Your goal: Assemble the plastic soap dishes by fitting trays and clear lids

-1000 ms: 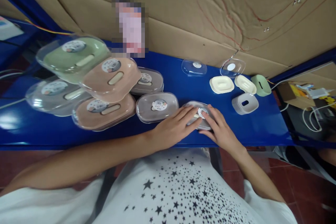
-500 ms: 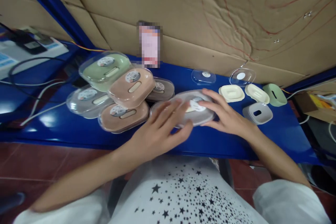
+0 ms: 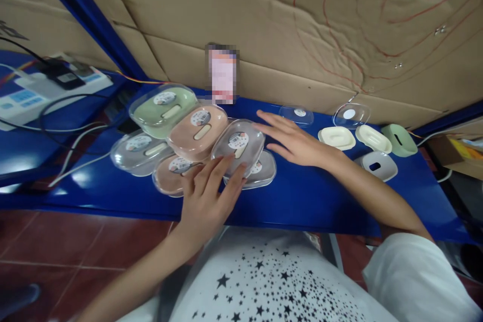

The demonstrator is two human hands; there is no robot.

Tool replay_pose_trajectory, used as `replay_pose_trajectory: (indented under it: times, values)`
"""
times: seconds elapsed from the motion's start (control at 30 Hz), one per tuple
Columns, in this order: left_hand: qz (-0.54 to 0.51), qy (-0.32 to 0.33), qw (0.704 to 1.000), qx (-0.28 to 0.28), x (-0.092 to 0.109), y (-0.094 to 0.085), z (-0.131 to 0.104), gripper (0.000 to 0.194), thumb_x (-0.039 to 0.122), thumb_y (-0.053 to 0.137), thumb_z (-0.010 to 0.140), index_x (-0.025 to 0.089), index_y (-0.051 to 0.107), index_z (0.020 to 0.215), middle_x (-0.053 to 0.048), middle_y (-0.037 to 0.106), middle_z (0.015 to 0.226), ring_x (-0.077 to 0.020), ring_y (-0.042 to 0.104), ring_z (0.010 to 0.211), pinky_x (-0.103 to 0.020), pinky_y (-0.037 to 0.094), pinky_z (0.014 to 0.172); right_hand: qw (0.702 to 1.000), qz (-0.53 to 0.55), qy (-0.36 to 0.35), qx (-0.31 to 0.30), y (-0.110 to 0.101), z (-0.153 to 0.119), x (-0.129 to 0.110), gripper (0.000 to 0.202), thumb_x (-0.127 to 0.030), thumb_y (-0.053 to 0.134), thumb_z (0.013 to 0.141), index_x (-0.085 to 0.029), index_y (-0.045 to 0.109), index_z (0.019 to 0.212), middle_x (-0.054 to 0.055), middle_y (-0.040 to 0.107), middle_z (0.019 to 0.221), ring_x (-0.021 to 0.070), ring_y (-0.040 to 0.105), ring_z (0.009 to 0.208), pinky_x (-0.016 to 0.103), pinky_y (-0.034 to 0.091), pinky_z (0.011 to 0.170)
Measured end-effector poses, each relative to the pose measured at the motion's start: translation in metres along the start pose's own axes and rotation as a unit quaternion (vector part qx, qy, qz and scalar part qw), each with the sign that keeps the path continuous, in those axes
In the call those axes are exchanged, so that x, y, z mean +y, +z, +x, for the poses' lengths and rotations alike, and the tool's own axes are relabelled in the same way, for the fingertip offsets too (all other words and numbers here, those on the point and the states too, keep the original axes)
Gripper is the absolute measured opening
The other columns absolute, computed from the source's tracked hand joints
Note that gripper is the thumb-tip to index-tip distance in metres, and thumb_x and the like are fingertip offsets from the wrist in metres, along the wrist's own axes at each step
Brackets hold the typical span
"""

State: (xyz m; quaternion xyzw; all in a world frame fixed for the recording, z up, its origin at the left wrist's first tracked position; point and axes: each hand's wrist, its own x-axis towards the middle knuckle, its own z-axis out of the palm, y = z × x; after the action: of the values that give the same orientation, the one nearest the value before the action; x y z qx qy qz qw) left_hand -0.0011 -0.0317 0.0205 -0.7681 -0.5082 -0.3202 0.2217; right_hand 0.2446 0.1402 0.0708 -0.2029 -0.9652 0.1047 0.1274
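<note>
A grey soap box with a clear lid (image 3: 251,143) and a round sticker rests tilted on top of other boxes in front of me. The fingertips of my left hand (image 3: 207,196) lie spread on its near edge. Just off its right side is my right hand (image 3: 298,143), fingers stretched out and apart, with nothing in it. Under the grey box another grey soap box (image 3: 266,173) partly shows. To the left sit a pink soap box (image 3: 184,136), a green one (image 3: 151,113) and a grey one (image 3: 130,161). A lower pink box (image 3: 162,176) is partly hidden by my left hand.
Cream inserts (image 3: 334,136), a green base (image 3: 400,141), a grey base (image 3: 383,168) and clear lids (image 3: 298,119) lie at the right. A blurred-out phone-like object (image 3: 223,75) leans on the cardboard (image 3: 271,25). Cables and a power strip (image 3: 37,95) are at the left.
The grey soap box has moved left from between my hands onto the stacked boxes. My right hand has come off it, and my left hand has shifted slightly left. The view has turned a little.
</note>
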Motion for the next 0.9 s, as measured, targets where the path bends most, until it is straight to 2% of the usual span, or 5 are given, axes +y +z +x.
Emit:
replay_pose_trajectory:
  times: [0.13,0.2,0.27,0.5,0.9]
  values:
    - [-0.018,0.026,0.999,0.015,0.010,0.003,0.000,0.047,0.014,0.081,0.092,0.022,0.068,0.136,-0.016,0.072,0.138,-0.0295,0.067,0.126,-0.049,0.044,0.112,0.982,-0.100,0.160,0.021,0.002,-0.026,0.044,0.063,-0.040,0.044,0.111,-0.021,0.034,0.170,0.014,0.029,0.179,0.0334,0.026,0.167,0.062,0.025,0.134]
    - [-0.024,0.048,0.998,0.016,0.013,0.005,0.002,0.045,0.014,0.080,0.092,0.023,0.069,0.135,-0.014,0.072,0.139,-0.0278,0.067,0.126,-0.048,0.042,0.114,0.957,-0.141,0.252,0.002,0.007,-0.044,0.066,0.071,-0.044,0.049,0.108,-0.014,0.033,0.170,0.020,0.030,0.177,0.0398,0.023,0.167,0.066,0.021,0.134]
    - [-0.020,0.055,0.998,0.008,0.013,0.007,0.005,0.041,0.012,0.079,0.093,0.023,0.070,0.132,-0.013,0.073,0.137,-0.0276,0.068,0.126,-0.048,0.040,0.116,0.943,-0.154,0.294,-0.030,0.014,-0.062,0.080,0.074,-0.047,0.050,0.108,-0.013,0.032,0.170,0.022,0.032,0.176,0.0416,0.026,0.166,0.068,0.020,0.133]
    - [0.008,0.033,0.999,0.012,0.005,0.010,0.012,0.032,0.009,0.078,0.092,0.021,0.072,0.121,-0.011,0.077,0.129,-0.0279,0.073,0.116,-0.048,0.046,0.109,0.952,-0.137,0.272,-0.033,0.027,-0.102,0.064,0.069,-0.055,0.039,0.111,-0.019,0.034,0.169,0.016,0.032,0.177,0.0384,0.034,0.163,0.064,0.025,0.132]
    - [-0.010,0.017,0.999,0.028,0.004,0.011,0.005,0.040,0.008,0.083,0.086,0.022,0.072,0.122,-0.016,0.074,0.132,-0.0333,0.072,0.122,-0.055,0.048,0.111,0.962,-0.111,0.251,-0.017,0.025,-0.113,0.058,0.065,-0.052,0.045,0.110,-0.023,0.039,0.167,0.017,0.038,0.174,0.0380,0.039,0.160,0.065,0.034,0.128]
